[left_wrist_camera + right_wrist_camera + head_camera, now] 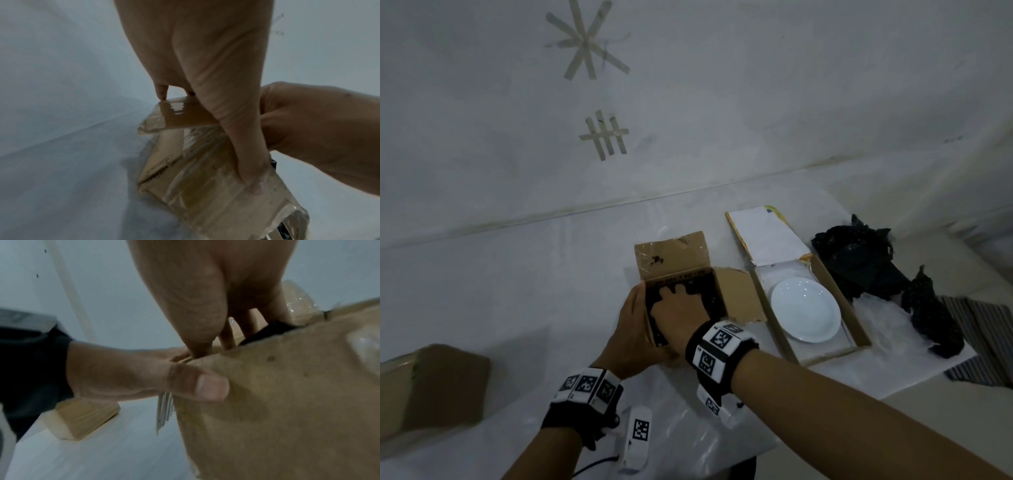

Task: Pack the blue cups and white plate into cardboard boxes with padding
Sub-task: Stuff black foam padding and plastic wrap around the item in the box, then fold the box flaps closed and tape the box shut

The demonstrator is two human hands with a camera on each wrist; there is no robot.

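A small cardboard box stands open at the table's middle, with black padding filling its inside. My left hand grips the box's left wall, its thumb pressed on the near wall. My right hand reaches into the box, its spread fingers pressing down on the black padding. The white plate lies in a flat cardboard box just right of it. No blue cup shows in any view.
Crumpled black padding lies at the far right, with a second piece nearer. The flat box's white-lined lid stands open behind the plate. A closed cardboard box sits at the near left. A striped surface borders the table's right edge.
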